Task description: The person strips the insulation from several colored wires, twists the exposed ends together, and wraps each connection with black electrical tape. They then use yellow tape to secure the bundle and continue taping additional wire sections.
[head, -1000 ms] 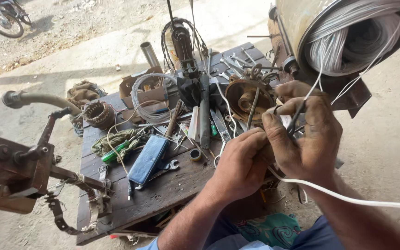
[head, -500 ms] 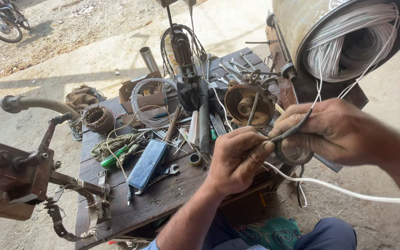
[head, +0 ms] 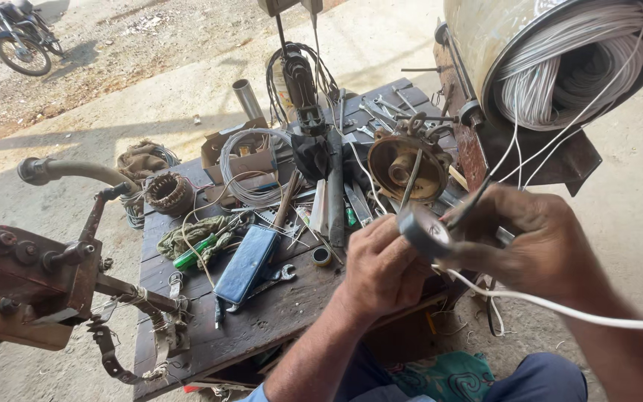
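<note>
**Both hands on a tape roll over the cluttered worktop**

We are seeing the left hand and right hand meeting just in front of the dark wooden worktop. The right grip is pinching a roll of dark tape between thumb and fingers; the left grip is curled shut against the same roll, fingertips touching it. A white cable is running from between the hands out to the right edge, below the right forearm. We cannot tell whether either hand is also gripping the cable.

Above the right hand a big coil of white wire is sitting inside a metal drum. Thin white strands are dropping from it toward the hands.

On the worktop we are noting a round motor housing just beyond the hands, a blue flat case to the left, a green-handled screwdriver beside it, a wire loop, and a copper-wound stator near the far left edge. A rusty hand-crank machine is standing left of the worktop.
</note>
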The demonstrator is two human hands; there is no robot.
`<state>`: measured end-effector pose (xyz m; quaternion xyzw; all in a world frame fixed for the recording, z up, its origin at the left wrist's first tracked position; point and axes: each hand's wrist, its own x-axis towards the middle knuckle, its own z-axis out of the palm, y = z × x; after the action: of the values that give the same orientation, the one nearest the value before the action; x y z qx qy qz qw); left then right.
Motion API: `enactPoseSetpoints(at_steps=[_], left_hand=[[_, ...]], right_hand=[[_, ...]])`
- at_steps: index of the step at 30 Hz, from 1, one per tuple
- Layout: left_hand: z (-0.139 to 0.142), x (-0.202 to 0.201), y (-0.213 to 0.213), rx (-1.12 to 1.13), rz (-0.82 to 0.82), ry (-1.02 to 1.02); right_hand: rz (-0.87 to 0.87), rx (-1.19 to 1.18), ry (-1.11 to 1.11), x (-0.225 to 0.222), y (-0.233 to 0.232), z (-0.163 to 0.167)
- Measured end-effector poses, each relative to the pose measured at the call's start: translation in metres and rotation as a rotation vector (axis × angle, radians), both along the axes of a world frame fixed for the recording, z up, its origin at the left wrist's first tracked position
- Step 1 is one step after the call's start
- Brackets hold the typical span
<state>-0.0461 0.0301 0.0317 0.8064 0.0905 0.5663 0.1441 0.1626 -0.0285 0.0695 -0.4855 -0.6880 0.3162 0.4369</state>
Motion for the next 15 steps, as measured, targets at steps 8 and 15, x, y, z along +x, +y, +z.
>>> enactPoseSetpoints(at_steps=[8, 15], left_hand=[[0.008, 0.007, -0.01, -0.039, 0.069, 0.01], [0.031, -0.013, -0.012, -0.585, -0.266, 0.133]], right_hand=[[-0.261, 0.465, -0.148, -0.039, 0.008, 0.019], [0.17, 0.277, -0.386, 0.016, 0.009, 0.039]])
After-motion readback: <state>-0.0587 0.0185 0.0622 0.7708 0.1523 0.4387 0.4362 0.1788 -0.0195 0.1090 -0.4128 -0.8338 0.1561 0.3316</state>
